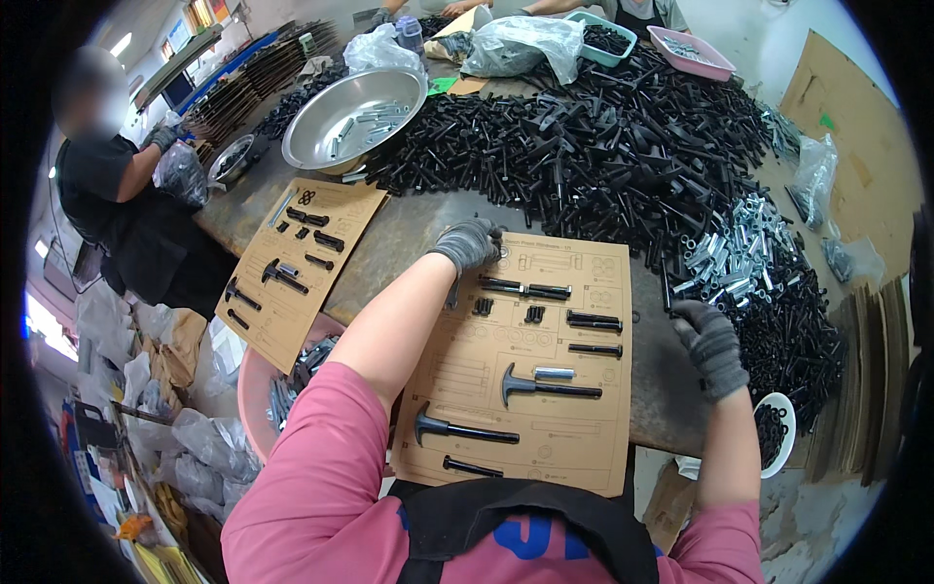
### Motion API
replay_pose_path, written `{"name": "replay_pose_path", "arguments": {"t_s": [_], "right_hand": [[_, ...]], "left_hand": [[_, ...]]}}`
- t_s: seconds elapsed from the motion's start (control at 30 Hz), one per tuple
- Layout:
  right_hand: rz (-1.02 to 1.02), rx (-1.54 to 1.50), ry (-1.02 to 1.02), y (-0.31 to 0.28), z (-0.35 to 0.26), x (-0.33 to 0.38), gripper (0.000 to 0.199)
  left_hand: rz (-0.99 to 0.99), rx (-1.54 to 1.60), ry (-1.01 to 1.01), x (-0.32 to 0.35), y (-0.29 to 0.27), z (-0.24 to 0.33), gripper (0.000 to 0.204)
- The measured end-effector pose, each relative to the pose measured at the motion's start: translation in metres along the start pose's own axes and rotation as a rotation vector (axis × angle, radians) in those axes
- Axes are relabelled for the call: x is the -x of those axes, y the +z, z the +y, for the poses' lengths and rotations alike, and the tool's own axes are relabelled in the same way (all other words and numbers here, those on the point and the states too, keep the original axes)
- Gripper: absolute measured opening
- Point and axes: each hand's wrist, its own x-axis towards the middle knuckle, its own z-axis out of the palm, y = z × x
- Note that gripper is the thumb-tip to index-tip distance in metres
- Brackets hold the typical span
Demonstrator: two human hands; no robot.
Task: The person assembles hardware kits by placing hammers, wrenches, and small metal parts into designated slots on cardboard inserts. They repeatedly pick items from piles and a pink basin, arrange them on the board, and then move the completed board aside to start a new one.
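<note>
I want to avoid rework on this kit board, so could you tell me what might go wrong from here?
1. The loose parts on the cardboard sheet, such as the silver sleeve, lie unfastened; a nudge from the left hand could shift them.
2. The black bolt pile crowds the sheet's far edge, so strays could roll onto it.
3. The right hand reaches over mixed silver and black parts; a wrong pick seems possible.

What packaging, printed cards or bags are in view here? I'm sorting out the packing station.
Printed brown card: before the person, flat, outlines drawn, black parts on it; left hand at its top edge.
Second brown card: to the left, same kind.
Clear plastic bags: far end of table, crumpled.
</note>
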Motion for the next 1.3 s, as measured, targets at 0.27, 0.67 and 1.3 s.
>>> {"name": "replay_pose_path", "arguments": {"t_s": [0.27,0.67,1.3], "right_hand": [[-0.04,0.676,0.55,-0.098,0.03,0.097,0.021],[-0.194,0.47,0.895,-0.114,0.07,0.153,0.029],[-0.241,0.757,0.76,-0.119,0.104,0.174,0.024]], "left_hand": [[0.014,-0.165,0.013,0.024,-0.015,0.007,0.033],[-0.012,-0.18,-0.01,0.048,-0.01,0.009,0.025],[0.068,-0.324,0.192,0.041,-0.005,0.0,0.025]]}}
